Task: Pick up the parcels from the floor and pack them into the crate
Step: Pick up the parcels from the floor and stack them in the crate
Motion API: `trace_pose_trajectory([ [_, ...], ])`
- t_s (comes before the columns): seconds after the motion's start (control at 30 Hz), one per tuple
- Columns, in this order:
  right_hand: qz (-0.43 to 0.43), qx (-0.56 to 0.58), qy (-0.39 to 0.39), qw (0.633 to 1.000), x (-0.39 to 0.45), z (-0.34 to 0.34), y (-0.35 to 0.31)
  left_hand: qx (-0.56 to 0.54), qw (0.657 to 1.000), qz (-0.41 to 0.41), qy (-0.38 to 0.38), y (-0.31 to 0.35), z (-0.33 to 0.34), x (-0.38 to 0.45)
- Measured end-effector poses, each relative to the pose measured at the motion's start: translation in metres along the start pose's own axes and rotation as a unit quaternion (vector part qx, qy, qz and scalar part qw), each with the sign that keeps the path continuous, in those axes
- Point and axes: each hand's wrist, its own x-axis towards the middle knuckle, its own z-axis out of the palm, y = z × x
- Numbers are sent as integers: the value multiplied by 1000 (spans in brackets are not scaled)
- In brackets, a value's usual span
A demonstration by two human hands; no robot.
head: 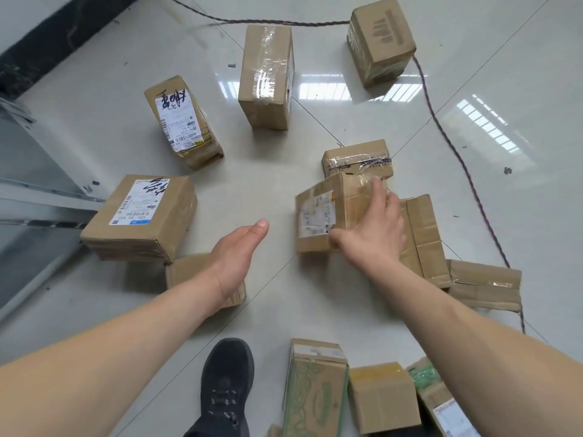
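Note:
Several brown cardboard parcels lie scattered on the glossy tiled floor (94,89). My right hand (369,228) grips a taped parcel with a white label (318,212), thumb on its near side and fingers over its top, and the parcel is tilted. My left hand (236,253) hovers open, palm turned toward that parcel, a little to its left. Behind the held parcel sits a small taped parcel (356,156). A flat parcel (422,234) lies partly under my right hand. The crate is not in view.
Labelled parcels lie at left (142,216) and upper left (183,121); taller boxes stand farther back (266,77) (380,39). More parcels sit near my feet (315,392). My black shoe (227,383) is below. A dark cable (457,152) runs along the right. A metal frame (38,197) stands at left.

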Motion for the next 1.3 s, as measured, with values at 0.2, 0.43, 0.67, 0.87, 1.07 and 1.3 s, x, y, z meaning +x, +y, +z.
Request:
trace_pose_trajectory([
  [0.2, 113, 279, -110, 947, -40, 26, 40, 16, 999, -32, -14, -12, 7, 4],
  [0.43, 179, 314, -110, 926, -37, 69, 82, -9, 993, -107, -54, -39, 35, 30],
  [0.67, 177, 345, -127, 913, -34, 72, 93, -20, 985, -144, -91, -36, 52, 13],
  [0.87, 136, 320, -86, 934, -91, -48, 25, -67, 990, -97, -72, 35, 15, -79],
  [1.07, 68, 331, -43, 940, -168, -179, -55, -111, 990, -66, -51, 115, -49, -217],
  [1.3, -66, 306, -16, 949, -269, -280, -142, -181, 983, 31, -19, 169, -125, -380],
])
